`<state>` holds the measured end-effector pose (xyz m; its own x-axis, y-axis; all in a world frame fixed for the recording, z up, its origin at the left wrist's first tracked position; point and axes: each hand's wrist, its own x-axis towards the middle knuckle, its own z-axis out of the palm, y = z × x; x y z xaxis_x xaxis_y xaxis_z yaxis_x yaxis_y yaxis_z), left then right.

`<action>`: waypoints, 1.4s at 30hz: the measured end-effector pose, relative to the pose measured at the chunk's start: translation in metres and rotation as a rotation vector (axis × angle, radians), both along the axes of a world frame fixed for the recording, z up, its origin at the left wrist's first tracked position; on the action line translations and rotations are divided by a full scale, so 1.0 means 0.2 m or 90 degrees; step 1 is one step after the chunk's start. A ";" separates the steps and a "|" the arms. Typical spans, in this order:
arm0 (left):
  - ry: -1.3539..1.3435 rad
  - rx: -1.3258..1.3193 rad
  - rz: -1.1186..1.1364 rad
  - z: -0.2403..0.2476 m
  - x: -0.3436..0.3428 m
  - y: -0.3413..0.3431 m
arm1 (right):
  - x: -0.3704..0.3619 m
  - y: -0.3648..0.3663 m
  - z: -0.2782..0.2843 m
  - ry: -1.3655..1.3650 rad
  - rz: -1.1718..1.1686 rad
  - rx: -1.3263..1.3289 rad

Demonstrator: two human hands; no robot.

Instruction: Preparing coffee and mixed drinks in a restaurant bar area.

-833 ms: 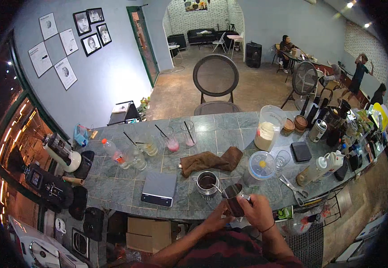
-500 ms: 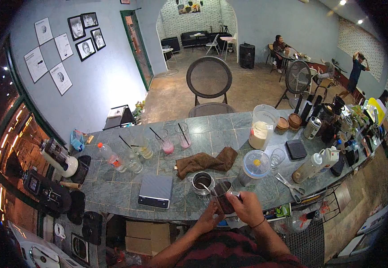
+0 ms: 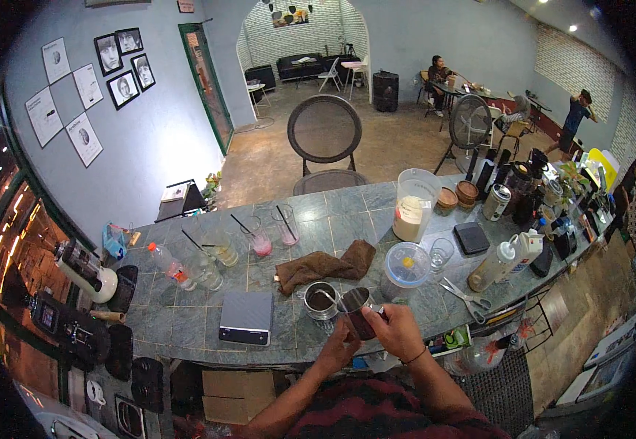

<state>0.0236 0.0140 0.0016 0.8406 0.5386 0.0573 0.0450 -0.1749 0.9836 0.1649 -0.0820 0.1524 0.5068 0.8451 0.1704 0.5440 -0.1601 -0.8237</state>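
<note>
A dark pitcher [image 3: 360, 316] is in the person's hands just over the near edge of the grey tiled desk [image 3: 179, 322]. It is a deep, round vessel with a smooth wall, a reddish-brown cast low on its side and a paler, shiny rim around the open mouth, which shows at the top. The right hand [image 3: 398, 331] is on the pitcher's right, its fingers curled in a grasp at the handle side, with the thumb lying toward the wall. The left hand [image 3: 338, 348] comes from below on the other side, so the pitcher sits between the two sets of fingers; the left fingers are bent up against its lower left wall, though the small, shadowed view makes it hard to tell whether they grip or merely steady it. Just left of the pitcher's rim, a metal cup [image 3: 322, 301] with a dark inside stands on the desk. Behind the cup lies a rumpled brown cloth [image 3: 325, 267], to its left a flat grey scale [image 3: 246, 316], and right of the pitcher are a clear lidded tub [image 3: 407, 267] and open scissors [image 3: 468, 298].
</note>
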 end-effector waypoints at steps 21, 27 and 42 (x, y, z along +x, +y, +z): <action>0.070 0.056 -0.001 -0.13 -0.03 -0.03 | -0.07 0.00 0.02 -0.010 0.002 -0.026; -0.015 -0.026 -0.022 -0.01 0.04 -0.03 | -0.05 0.01 0.00 -0.025 -0.021 -0.020; -0.022 0.041 -0.024 0.09 0.00 -0.15 | -0.04 -0.05 0.06 -0.104 -0.001 -0.043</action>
<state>0.0239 -0.0169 0.0198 0.8570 0.5009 0.1207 0.0027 -0.2387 0.9711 0.1564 -0.0925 0.1649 0.4779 0.8569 0.1934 0.6700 -0.2132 -0.7111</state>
